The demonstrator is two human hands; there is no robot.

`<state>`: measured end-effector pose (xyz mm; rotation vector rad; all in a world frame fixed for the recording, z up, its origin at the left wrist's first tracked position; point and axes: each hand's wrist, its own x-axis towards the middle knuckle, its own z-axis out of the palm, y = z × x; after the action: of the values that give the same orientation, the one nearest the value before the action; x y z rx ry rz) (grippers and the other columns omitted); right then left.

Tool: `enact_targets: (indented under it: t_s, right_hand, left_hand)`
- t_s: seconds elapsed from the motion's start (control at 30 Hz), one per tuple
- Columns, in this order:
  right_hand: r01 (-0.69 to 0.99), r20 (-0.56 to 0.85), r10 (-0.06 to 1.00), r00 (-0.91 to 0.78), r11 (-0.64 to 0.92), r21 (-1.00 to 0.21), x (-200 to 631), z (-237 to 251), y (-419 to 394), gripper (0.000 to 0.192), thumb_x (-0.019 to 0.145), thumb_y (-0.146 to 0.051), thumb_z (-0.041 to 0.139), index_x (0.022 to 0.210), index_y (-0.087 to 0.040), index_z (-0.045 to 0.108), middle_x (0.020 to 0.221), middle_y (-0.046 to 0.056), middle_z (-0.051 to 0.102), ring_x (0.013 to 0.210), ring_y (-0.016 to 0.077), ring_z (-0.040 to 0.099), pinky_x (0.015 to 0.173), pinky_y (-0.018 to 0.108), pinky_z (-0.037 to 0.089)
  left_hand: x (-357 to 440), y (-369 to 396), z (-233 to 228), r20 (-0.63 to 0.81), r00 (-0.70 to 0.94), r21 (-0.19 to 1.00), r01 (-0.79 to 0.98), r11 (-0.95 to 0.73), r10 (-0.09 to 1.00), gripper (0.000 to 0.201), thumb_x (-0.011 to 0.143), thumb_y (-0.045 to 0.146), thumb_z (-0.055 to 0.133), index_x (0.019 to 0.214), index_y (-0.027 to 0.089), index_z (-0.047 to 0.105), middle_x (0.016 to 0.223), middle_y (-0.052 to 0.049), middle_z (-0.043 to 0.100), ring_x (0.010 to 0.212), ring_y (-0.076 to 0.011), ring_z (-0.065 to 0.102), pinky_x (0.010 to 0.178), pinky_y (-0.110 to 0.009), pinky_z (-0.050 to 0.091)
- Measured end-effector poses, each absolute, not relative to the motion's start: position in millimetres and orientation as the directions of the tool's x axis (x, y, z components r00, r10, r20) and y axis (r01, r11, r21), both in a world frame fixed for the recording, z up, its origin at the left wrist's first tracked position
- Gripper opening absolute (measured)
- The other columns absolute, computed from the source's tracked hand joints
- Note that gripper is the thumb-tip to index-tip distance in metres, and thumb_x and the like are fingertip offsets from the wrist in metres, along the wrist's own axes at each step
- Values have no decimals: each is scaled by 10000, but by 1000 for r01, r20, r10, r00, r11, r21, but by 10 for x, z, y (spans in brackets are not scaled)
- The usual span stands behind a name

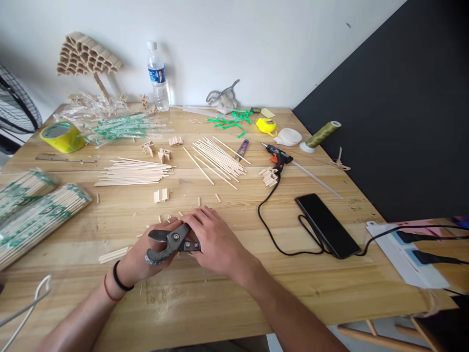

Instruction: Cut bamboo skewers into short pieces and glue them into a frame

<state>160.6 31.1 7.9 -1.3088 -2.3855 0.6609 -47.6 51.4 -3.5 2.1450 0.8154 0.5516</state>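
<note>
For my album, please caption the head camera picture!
Right hand with its fingers around dark cutters, before piles of thin sticks on a wooden table.

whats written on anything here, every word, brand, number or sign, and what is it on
No text reads clearly:
Bottle label: white print on blue, too small.
Stick packs: green print, too blurred.
Heaped wrappers: green print, too crumpled and blurred.
Glue gun: pale lettering, too small.
Ruler: markings too faint.
Tabletop, right edge: dark scrawl, illegible.

Cutters [175, 238] partly behind right hand [217, 240].
</note>
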Motion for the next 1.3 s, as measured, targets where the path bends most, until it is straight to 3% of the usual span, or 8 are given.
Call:
enact_targets:
  t_s: [0.77, 0.93, 1.3]
  right_hand:
    - [693, 76, 848, -525, 478, -540, 1616, 80, 309, 517, 802, -141, 745, 1294, -162, 586, 1286, 137, 634, 1228, 312, 526, 1137, 505, 424]
    - [699, 70, 845, -530, 483, -527, 1616, 88, 307, 532, 802, -142, 740, 1310, -145, 582, 1300, 141, 630, 1238, 314, 522, 1152, 496, 411]
    - [692, 79, 849, -523, 477, -543, 1604, 66, 309, 525, 799, -146, 741, 1296, -163, 574, 1264, 137, 626, 1225, 312, 527, 1132, 520, 424]
  left_hand:
    - [-496, 512, -29, 71, 705, 778, 404, -482, 706, 491, 851, 62, 555, 1315, 207, 622, 1173, -110, 739, 985, -257, 713, 968, -438, 580]
    - [-485, 513, -15, 94, 707, 772, 393, -500, 700, 444, 858, 61, 539, 1264, 211, 636, 1123, -97, 734, 953, -248, 712, 984, -451, 573]
    - [-487, 511, -68, 77, 693, 757, 427, -494, 717, 495, 850, 27, 545, 1300, 217, 627, 1071, -71, 749, 861, -219, 702, 775, -327, 590]
